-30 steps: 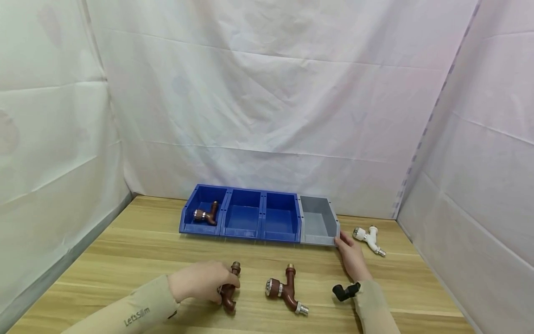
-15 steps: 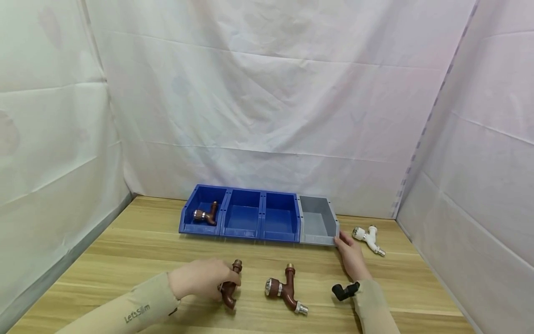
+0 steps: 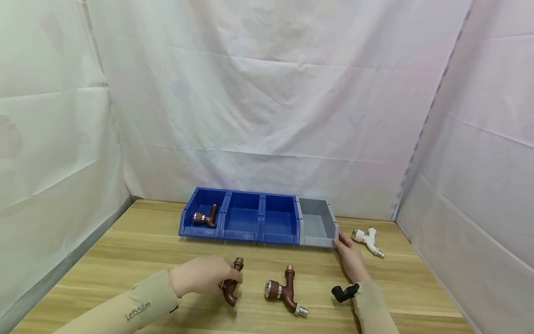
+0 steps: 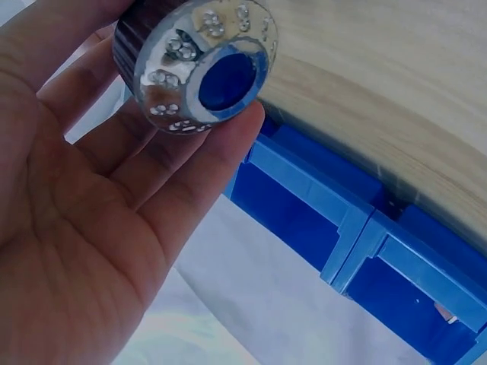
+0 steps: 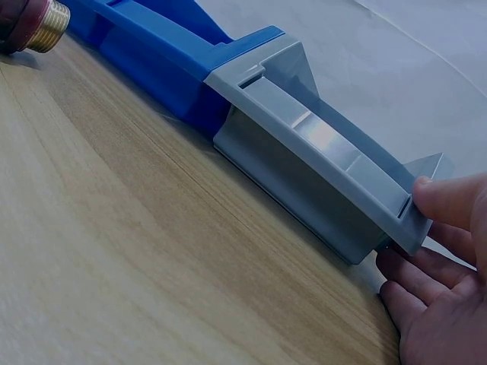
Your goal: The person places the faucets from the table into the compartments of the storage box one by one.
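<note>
My left hand [image 3: 203, 275] holds a dark brown tap [image 3: 229, 293] just above the table, left of centre. In the left wrist view, the fingers are round its ribbed knob [image 4: 163, 65], which has a chrome, blue-centred cap. At the grey bin [image 3: 319, 241], my right hand [image 3: 351, 258] grips the front right corner. The right wrist view shows that thumb [image 5: 445, 199] on the rim and the fingers beneath. Another brown tap [image 3: 288, 293] with a metal spout end lies between the hands.
Three blue bins [image 3: 240, 235] stand in a row joined to the grey one. A brown tap [image 3: 207, 217] lies in the leftmost. Right of the row lies a white tap [image 3: 369, 241]. White cloth [image 3: 267, 116] encloses the wooden table [image 3: 137, 250].
My left hand has raised the brown tap slightly, shifting it a little away from me. The right hand stays at the grey bin's corner.
</note>
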Motion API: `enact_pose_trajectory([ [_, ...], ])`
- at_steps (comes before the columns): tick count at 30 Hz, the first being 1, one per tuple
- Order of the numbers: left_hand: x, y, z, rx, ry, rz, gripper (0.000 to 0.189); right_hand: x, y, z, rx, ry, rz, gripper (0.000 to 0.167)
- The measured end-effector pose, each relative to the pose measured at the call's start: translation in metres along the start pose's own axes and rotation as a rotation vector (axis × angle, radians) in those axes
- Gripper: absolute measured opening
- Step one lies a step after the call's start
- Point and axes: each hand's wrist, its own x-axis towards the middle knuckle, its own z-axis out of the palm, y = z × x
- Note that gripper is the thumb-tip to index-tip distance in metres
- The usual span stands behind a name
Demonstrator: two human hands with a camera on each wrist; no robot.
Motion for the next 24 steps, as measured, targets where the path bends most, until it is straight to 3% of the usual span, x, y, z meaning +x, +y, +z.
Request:
enact_pose_trajectory([
  [24, 0.0032, -0.0029, -0.0084, 0.012, 0.001, 0.013, 0.034, -0.0030, -0.0028, 0.0004, -0.007, -0.011, 0.006, 0.058],
])
